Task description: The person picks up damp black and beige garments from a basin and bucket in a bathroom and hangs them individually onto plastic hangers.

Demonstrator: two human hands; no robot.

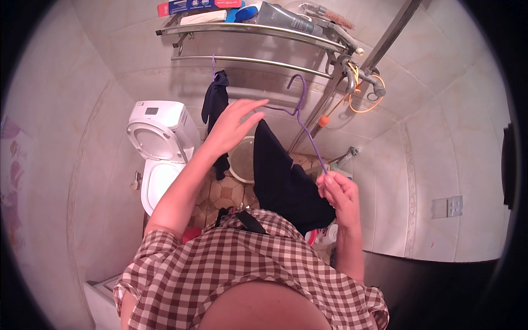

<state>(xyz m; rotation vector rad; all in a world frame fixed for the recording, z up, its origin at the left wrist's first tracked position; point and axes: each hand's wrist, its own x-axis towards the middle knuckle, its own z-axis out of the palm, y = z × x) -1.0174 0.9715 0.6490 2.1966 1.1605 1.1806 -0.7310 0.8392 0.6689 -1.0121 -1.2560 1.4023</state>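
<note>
My right hand (pixel 340 196) grips the right end of a purple coated-wire clothes hanger (pixel 304 119), whose hook points up. A dark navy garment (pixel 276 177) hangs below the hanger, its right side at my right hand. My left hand (pixel 241 123) is raised at the hanger's left end, fingers extended and apart, above the upper tip of the garment. Whether its fingertips touch the wire I cannot tell. Behind my left forearm, another dark garment (pixel 215 97) hangs on a purple hanger from the lower metal rail (pixel 255 60).
Above is a metal shelf (pixel 264 29) holding a grey tube (pixel 284 18) and a toothpaste box (pixel 198 6). A white toilet (pixel 159 140) with raised lid stands left, a round basin (pixel 243 161) on the tiled floor. Grey pipes with an orange cord (pixel 366 110) are at upper right.
</note>
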